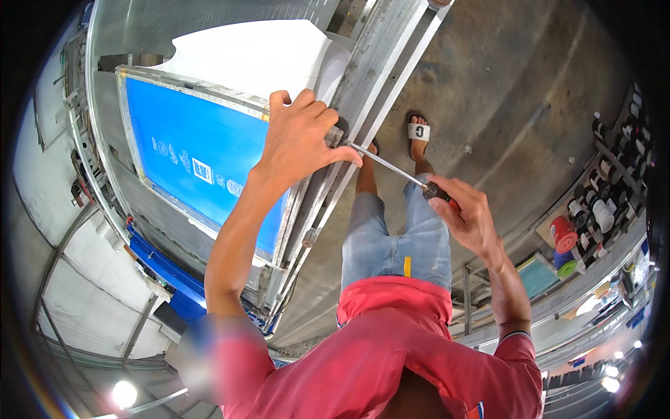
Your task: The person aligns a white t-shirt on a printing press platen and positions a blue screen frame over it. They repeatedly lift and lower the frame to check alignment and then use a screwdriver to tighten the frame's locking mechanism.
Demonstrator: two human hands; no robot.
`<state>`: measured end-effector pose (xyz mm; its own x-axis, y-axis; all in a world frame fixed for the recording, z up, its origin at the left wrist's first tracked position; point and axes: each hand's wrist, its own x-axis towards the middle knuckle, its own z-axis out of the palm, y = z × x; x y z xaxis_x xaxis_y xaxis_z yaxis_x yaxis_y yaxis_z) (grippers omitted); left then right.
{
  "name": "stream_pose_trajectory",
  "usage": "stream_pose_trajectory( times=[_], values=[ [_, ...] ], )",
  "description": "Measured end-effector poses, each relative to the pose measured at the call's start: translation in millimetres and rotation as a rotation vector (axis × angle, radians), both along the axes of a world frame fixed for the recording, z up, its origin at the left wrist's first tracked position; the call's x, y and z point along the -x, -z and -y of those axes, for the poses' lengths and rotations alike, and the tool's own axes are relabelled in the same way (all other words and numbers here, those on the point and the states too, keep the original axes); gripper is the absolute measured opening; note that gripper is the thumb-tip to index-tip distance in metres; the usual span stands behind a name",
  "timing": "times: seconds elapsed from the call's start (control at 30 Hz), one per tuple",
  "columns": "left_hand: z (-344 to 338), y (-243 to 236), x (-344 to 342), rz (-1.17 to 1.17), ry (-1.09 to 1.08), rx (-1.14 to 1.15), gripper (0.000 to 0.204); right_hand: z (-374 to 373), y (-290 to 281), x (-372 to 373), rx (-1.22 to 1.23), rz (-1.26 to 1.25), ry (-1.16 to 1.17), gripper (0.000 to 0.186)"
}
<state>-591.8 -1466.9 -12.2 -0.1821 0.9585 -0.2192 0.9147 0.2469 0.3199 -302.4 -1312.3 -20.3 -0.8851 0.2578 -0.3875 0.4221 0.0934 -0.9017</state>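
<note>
My right hand (464,209) is closed round the dark and red handle of a screwdriver (391,167). Its long steel shaft slants up and left, and the tip meets a small metal block (335,135) at the rail's edge. My left hand (296,140) is at that block, fingers bent over it and thumb reaching along beside the screwdriver's tip. What its fingertips press on is partly hidden. Under and left of this hand lies a printing screen with blue mesh (188,157), pale printed marks and a metal frame.
A long metal rail (380,59) runs along the table's side. White sheet material (251,56) lies beyond the screen. My sandalled foot (419,133) stands on the concrete floor (502,91). At the right are a red bucket (564,234) and racks with many containers.
</note>
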Motion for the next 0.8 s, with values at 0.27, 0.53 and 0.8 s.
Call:
stream_pose_trajectory(
  times=[0.27, 0.53, 0.8],
  values=[
    [0, 0, 0, 0.000, 0.007, 0.009, 0.066, 2, 0, 0, -0.073, 0.020, 0.022, 0.034],
    [1, 6, 2, 0.001, 0.041, -0.079, 0.068, 26, 0, 3, -0.498, -0.010, 0.175, 0.041],
    [5, 12, 3, 0.031, 0.025, -0.122, 0.068, 40, 12, -3, -0.494, -0.165, 0.181, 0.041]
  ],
)
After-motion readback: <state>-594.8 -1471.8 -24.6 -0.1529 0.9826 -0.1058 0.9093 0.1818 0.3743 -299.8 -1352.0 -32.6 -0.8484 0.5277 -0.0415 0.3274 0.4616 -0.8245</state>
